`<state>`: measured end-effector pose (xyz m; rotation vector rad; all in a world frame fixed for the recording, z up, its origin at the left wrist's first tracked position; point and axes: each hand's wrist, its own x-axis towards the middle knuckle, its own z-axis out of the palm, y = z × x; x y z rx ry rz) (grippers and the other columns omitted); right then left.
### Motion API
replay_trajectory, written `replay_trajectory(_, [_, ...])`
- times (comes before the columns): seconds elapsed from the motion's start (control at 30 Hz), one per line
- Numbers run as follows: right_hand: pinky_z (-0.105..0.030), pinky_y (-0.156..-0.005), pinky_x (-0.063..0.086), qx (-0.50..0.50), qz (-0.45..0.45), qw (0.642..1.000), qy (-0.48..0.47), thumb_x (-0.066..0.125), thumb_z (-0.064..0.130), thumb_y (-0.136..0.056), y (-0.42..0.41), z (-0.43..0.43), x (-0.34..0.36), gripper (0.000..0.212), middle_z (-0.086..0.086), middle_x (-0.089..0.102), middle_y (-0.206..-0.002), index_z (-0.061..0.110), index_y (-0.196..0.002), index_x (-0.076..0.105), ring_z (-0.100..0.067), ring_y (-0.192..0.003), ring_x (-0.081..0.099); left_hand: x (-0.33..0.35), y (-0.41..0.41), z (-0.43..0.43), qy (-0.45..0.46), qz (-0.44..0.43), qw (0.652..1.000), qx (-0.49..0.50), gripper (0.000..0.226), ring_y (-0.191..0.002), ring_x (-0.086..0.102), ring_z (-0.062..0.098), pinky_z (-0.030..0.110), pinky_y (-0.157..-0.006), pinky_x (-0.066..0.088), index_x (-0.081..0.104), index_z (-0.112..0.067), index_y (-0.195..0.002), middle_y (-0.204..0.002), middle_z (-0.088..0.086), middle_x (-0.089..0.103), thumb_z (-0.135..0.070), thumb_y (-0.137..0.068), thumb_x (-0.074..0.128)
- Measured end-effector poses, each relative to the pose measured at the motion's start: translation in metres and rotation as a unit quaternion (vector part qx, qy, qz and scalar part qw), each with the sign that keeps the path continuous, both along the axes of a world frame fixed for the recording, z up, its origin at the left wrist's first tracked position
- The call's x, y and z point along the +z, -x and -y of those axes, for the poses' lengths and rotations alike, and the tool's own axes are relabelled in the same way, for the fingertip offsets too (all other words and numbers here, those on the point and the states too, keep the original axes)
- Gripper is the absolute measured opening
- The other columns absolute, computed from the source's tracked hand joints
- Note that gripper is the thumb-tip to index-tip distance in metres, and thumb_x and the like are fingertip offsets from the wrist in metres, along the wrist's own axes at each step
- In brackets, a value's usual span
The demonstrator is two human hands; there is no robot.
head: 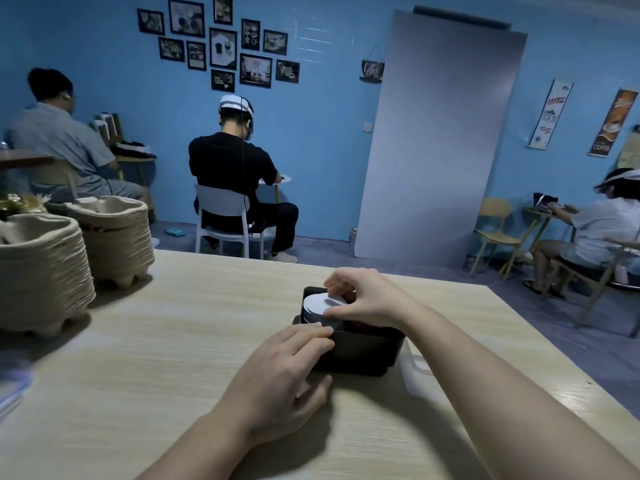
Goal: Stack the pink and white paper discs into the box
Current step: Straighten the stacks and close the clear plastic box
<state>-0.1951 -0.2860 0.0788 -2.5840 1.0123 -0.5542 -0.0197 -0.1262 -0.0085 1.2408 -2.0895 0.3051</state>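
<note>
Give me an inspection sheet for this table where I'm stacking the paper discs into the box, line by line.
Surface: pale wooden table, dimly lit.
Job's things: black box on the table; white discs stacked at its left end; pink ones not plainly visible.
Clutter: two stacks of pulp trays at far left; clear plastic piece right of the box.
Grips: right hand pinches the disc stack; left hand rests flat fingers on the box's near rim.
Cables: nothing seen on the table; a thin cable hangs down one seated person's back.
Surroundings: blue wall, framed pictures, leaning grey board, seated people.
</note>
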Motion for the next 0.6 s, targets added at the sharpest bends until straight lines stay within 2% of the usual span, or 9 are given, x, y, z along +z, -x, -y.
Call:
replay_trajectory(0.17, [-0.022,-0.079,0.052,0.019,-0.017,0.999,0.045,0.086,0.040,-0.079,-0.0049,-0.0034,-0.0033,0.029,0.013,0.069,-0.096,0.026,-0.100,0.071,-0.002,-0.091,0.063,-0.0019,0.0003,0.0010,-0.002,0.000,1.000,0.005,0.038,-0.135,0.053,0.015,0.031,-0.110,0.045,0.064,-0.019,-0.126,-0.142,-0.006,0.061,-0.038,-0.094,0.060])
replay_trajectory(0.33, [-0.030,-0.082,0.055,0.024,-0.003,0.999,0.046,0.087,0.041,-0.079,-0.0018,-0.0006,-0.0063,0.030,0.011,0.070,-0.094,0.025,-0.099,0.072,-0.008,-0.091,0.064,-0.0029,0.0018,-0.0001,0.004,0.011,1.000,0.012,0.038,-0.135,0.053,0.014,0.031,-0.111,0.044,0.065,-0.019,-0.127,-0.143,-0.006,0.061,-0.038,-0.094,0.060])
replay_trajectory(0.47, [-0.037,-0.077,0.054,0.026,0.002,0.998,0.057,0.088,0.039,-0.080,-0.0023,-0.0020,-0.0089,0.030,0.007,0.068,-0.087,0.020,-0.092,0.069,-0.014,-0.084,0.061,-0.0032,0.0028,0.0006,0.008,0.011,1.000,0.017,0.038,-0.134,0.054,0.014,0.026,-0.112,0.040,0.066,-0.019,-0.125,-0.142,-0.006,0.061,-0.037,-0.092,0.061])
replay_trajectory(0.6, [-0.036,-0.077,0.053,0.026,0.009,0.998,0.055,0.083,0.039,-0.084,0.0018,-0.0082,-0.0054,0.023,0.009,0.067,-0.085,0.022,-0.091,0.069,-0.012,-0.082,0.060,-0.0043,0.0025,-0.0011,0.010,0.021,1.000,0.020,0.037,-0.135,0.053,0.014,0.027,-0.112,0.040,0.066,-0.019,-0.125,-0.143,-0.006,0.061,-0.036,-0.092,0.061])
